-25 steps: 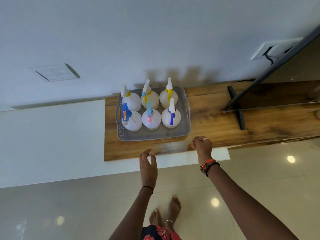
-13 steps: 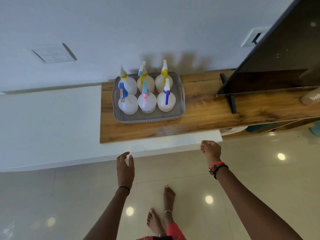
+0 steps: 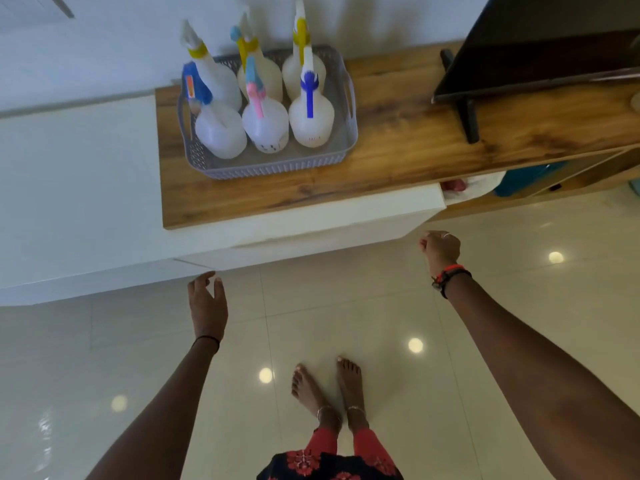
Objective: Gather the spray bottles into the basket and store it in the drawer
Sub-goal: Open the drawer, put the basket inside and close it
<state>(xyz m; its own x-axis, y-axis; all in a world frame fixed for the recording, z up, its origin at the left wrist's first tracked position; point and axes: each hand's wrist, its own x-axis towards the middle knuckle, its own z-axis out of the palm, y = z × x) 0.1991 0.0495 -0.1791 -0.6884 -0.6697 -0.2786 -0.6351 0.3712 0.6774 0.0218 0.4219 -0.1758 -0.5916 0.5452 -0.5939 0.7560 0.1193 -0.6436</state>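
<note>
A grey plastic basket [image 3: 277,166] stands on the left end of a wooden countertop [image 3: 398,140]. Several white spray bottles [image 3: 265,123] with yellow, blue and pink triggers stand upright inside it in two rows. Below the top is a white drawer front [image 3: 311,220]. My left hand [image 3: 207,299] hovers open, fingers apart, just under the drawer's lower left corner. My right hand [image 3: 440,249] is curled shut with nothing in it, beside the drawer's right end. Neither hand touches the basket.
A dark flat screen on a black stand [image 3: 536,39] occupies the right of the countertop. An open shelf [image 3: 526,178] under the top holds a teal object and white bags. Glossy tiled floor [image 3: 346,306] lies below, with my bare feet [image 3: 325,386] on it.
Both hands have dropped from the countertop's front edge down to drawer level. The view has moved closer and lower, so the basket looks larger.
</note>
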